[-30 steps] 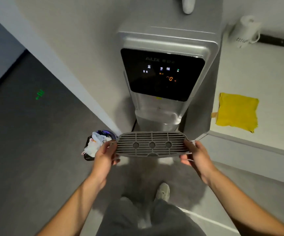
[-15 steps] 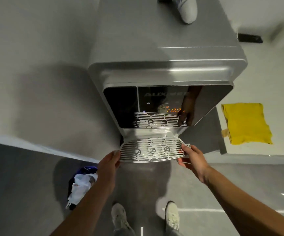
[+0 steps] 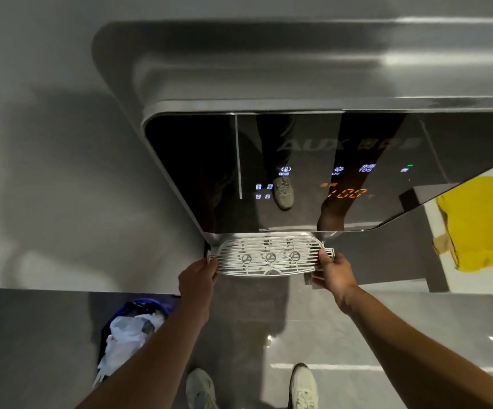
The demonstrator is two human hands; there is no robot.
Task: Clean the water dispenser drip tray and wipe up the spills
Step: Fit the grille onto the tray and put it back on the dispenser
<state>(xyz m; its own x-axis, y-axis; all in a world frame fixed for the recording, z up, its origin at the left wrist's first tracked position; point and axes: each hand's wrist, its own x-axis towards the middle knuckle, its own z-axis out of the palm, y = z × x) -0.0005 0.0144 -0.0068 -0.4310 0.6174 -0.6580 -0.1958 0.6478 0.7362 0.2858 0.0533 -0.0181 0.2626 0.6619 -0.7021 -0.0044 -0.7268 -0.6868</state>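
The silver water dispenser (image 3: 269, 69) fills the upper view, its black glass panel (image 3: 298, 172) showing lit icons and an orange "100". Just below the panel's lower edge I hold the grey slotted drip tray grille (image 3: 270, 256) level, with three round holes in its middle. My left hand (image 3: 198, 278) grips its left end and my right hand (image 3: 335, 271) grips its right end. The recess behind the grille is hidden by the panel.
A yellow cloth (image 3: 481, 222) lies on the pale counter (image 3: 434, 231) to the right of the dispenser. A small bin with a blue liner and white rubbish (image 3: 130, 329) stands on the grey floor at lower left. My two shoes (image 3: 303, 388) are below.
My head has leaned in closer over the dispenser, so it looms larger. The grille, held in both hands, has moved in under the panel's lower edge.
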